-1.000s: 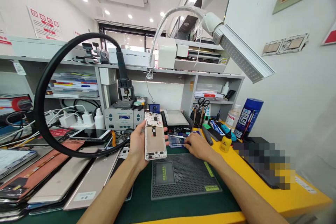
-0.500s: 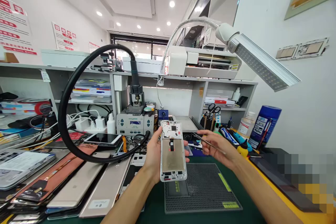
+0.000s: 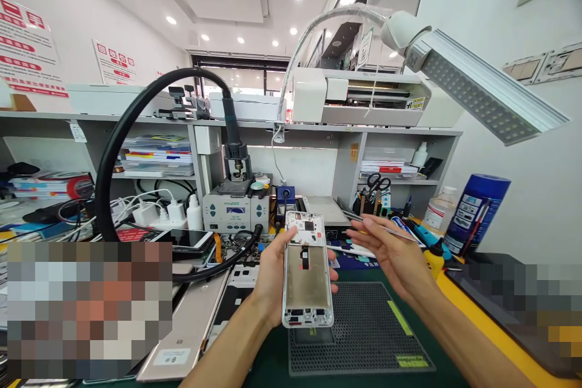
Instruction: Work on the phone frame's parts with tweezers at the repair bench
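My left hand (image 3: 271, 276) is closed around an opened phone body (image 3: 307, 285), thumb on its near edge and fingertips showing at the far side. The phone is tilted towards me, with a board area at the top, a bare metal bay and a short black flex cable across it. To the right, my right hand (image 3: 398, 251) pinches a pair of thin metal tweezers (image 3: 349, 212), their tips pointing up and left, apart from the phone. Below both hands a dark grey work mat (image 3: 364, 333) lies on the green table surface.
Phone backs (image 3: 186, 321) lie at the left under a black hose (image 3: 103, 182) from a hot-air station (image 3: 236, 215). A lamp (image 3: 486, 91) overhangs the right. A blue can (image 3: 477, 212), a bottle (image 3: 439, 212) and a dark panel (image 3: 495, 315) stand or lie right.
The phone sits slightly lower and further right in view, still in my left hand. My right hand has turned, so the tweezers now run above its fingers. The camera view has shifted a little.
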Demonstrator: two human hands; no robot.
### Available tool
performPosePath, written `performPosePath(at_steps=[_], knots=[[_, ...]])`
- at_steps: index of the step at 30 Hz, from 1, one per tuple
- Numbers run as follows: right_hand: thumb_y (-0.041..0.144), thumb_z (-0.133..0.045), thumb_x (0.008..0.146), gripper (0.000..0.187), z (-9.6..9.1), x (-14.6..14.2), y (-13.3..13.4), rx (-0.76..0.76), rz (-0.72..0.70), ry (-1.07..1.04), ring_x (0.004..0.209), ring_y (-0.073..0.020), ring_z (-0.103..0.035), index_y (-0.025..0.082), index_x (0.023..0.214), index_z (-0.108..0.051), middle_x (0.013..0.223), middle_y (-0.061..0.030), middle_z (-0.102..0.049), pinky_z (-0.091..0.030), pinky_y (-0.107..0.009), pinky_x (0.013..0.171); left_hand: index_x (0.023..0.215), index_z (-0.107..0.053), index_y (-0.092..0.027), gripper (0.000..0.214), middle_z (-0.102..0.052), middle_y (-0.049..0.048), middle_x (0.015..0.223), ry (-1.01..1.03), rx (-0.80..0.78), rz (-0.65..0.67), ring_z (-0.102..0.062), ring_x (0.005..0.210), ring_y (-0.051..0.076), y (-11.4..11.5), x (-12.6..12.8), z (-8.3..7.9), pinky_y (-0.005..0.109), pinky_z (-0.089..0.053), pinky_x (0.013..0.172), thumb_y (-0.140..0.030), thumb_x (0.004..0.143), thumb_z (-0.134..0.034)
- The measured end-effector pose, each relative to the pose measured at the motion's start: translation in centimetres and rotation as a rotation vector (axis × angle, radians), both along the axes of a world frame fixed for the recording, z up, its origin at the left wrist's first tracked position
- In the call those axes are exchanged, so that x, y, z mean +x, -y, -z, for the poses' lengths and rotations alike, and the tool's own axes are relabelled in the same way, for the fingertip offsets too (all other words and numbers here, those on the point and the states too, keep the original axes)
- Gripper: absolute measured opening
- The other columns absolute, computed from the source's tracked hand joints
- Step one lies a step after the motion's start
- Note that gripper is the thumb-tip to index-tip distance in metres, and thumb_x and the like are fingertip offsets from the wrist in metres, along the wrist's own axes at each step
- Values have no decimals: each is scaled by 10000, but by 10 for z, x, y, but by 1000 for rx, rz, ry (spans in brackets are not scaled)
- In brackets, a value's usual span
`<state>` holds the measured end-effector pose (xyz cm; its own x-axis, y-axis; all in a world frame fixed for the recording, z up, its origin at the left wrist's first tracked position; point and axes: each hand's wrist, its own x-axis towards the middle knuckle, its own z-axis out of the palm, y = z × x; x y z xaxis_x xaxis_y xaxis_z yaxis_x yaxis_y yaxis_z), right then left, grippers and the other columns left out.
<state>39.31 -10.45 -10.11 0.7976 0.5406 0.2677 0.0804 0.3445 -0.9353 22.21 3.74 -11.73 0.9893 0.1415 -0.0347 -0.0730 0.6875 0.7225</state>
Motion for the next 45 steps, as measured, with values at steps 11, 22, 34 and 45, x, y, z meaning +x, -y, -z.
performPosePath(at_steps=[11,22,34,45], knots=[[253,-513,1047,140,19,-56,20,349,90,1047,485,-120,-601,189,1092,-628,703,-19,-662,-491,-219,428,906,-752,-70,258,-734,122,712,-12,219,-46,-676,634,237,25,8,9,372,-526,662,-161,674,-682],[232,-465,1053,161,23,-58,23,246,95,1197,473,-149,-602,223,1165,-582,584,26,-580,-512,-247,470,823,-732,-143,169,-674,8,643,-73,178,-128,-608,600,152,43,3,1,283,-492,673,-173,658,-754],[220,-464,1051,163,26,-58,24,232,101,1200,505,-155,-610,195,1158,-585,603,12,-573,-509,-261,489,798,-725,-159,159,-664,-17,639,-124,112,-154,-575,596,118,42,2,1,231,-431,630,-113,651,-769],[230,-476,1043,159,26,-58,23,241,118,1202,486,-155,-610,203,1147,-593,589,26,-578,-512,-257,504,766,-718,-155,100,-661,-21,624,-85,157,-148,-571,587,120,43,1,-2,229,-413,614,-99,685,-730]])
